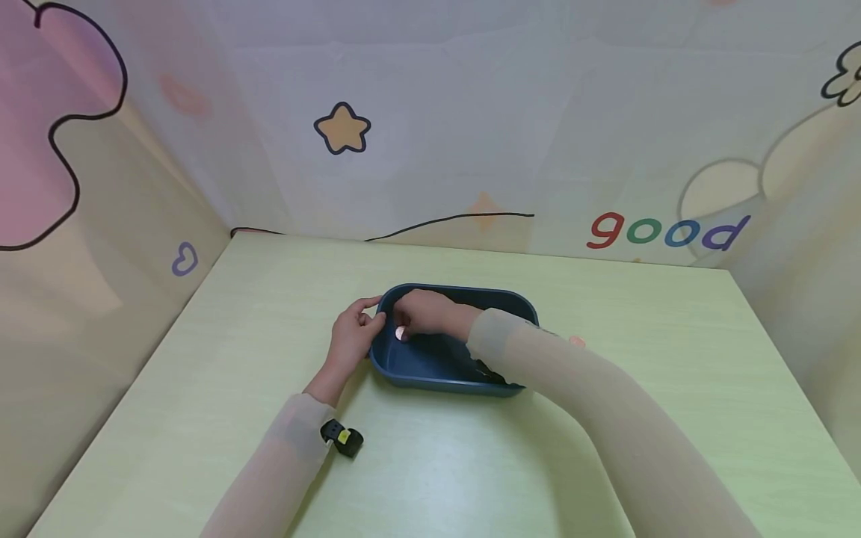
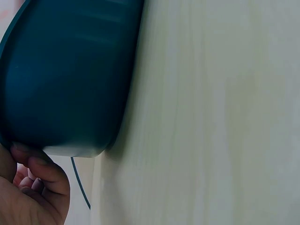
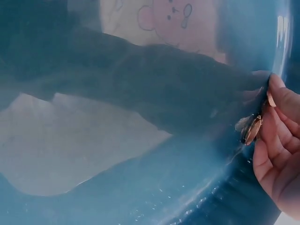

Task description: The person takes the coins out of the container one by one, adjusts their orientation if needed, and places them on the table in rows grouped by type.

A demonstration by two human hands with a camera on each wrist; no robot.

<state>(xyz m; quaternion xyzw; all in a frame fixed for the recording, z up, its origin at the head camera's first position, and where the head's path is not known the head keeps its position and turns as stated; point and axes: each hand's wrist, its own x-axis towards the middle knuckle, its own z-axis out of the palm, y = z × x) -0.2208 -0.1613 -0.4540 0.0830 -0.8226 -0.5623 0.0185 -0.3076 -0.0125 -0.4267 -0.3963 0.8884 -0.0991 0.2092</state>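
Observation:
A dark blue rectangular tub with rounded corners stands on the table. My left hand pinches its left end at the rim; the left wrist view shows this hand's curled fingers against the tub's end wall. Inside the tub, near that same end, is my right hand, fingers curled. Between them it holds a small round, coin-like disc, golden at its edge in the right wrist view. A second small golden edge shows by the fingertips. The right sleeve hides the tub's right end.
A small pinkish round thing lies on the pale table just beyond the right sleeve. The tub's shiny floor carries reflections. A printed cloth wall closes off the back and sides. A black strapped device sits at the left wrist.

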